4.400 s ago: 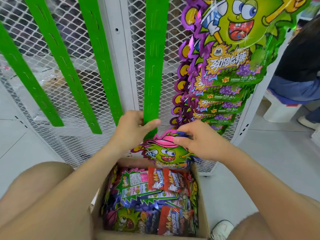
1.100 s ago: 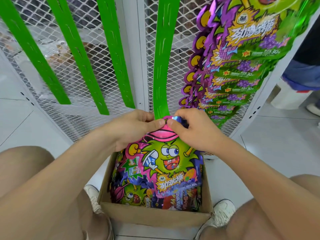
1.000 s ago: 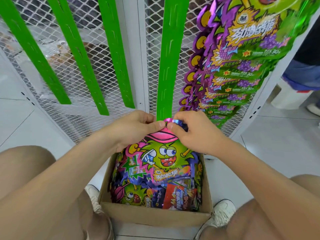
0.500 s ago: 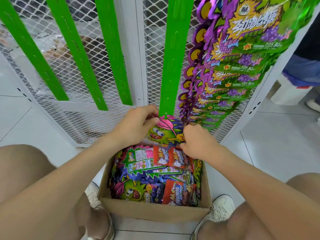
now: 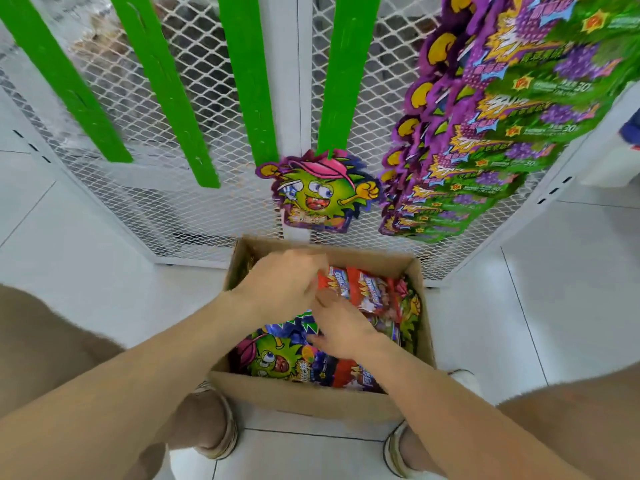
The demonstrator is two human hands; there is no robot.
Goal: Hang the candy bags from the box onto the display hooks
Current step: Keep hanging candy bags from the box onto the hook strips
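Note:
One candy bag point(image 5: 320, 195), green cartoon face with a pink cap, hangs alone at the bottom end of a green display strip point(image 5: 346, 81). Below it stands an open cardboard box point(image 5: 304, 396) filled with several more candy bags. Both my hands are down in the box. My left hand point(image 5: 280, 289) is curled at the edge of a red candy bag point(image 5: 367, 289) near the far side and pinches it. My right hand point(image 5: 341, 330) lies just nearer, fingers stretched left onto the bags below; motion blur hides finer detail.
To the right, a strip point(image 5: 485, 133) hangs fully loaded with green and purple bags. Three bare green strips point(image 5: 166, 91) hang left on the white mesh panel point(image 5: 138, 202). My knees and shoes point(image 5: 221, 427) flank the box on a white tiled floor.
Both hands let go of the cartoon-face bag, which now hangs from the green strip. They dropped into the box, and the left hand has taken hold of a red bag.

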